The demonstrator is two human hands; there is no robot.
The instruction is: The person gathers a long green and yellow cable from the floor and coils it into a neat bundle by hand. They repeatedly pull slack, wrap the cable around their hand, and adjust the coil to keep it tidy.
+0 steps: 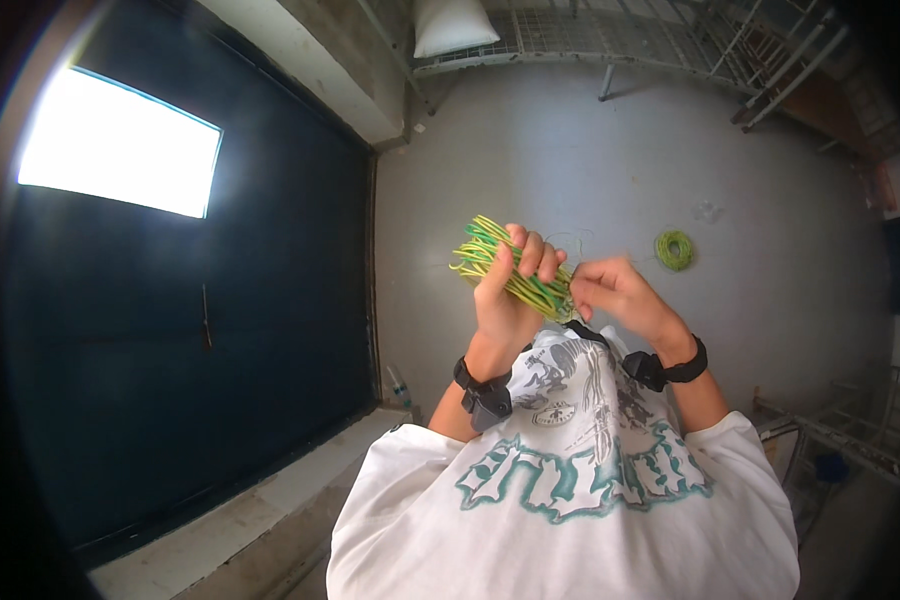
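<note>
A bundle of yellow-green wire pieces is gripped in my left hand, its cut ends fanning out toward the upper left. My left fingers wrap over the top of the bundle and the thumb presses along its near side. At the bundle's right end, my right hand is closed, thumb and fingers pinched together by the wire. What lies between those right fingertips is too small to make out. Thin strands loop just above the right hand. Black straps with small boxes sit on both wrists.
On the grey floor to the right lies a coil of yellow-green wire, with a clear crumpled scrap beyond it. A dark door stands at left. Metal bed frames line the far side, one bearing a white pillow.
</note>
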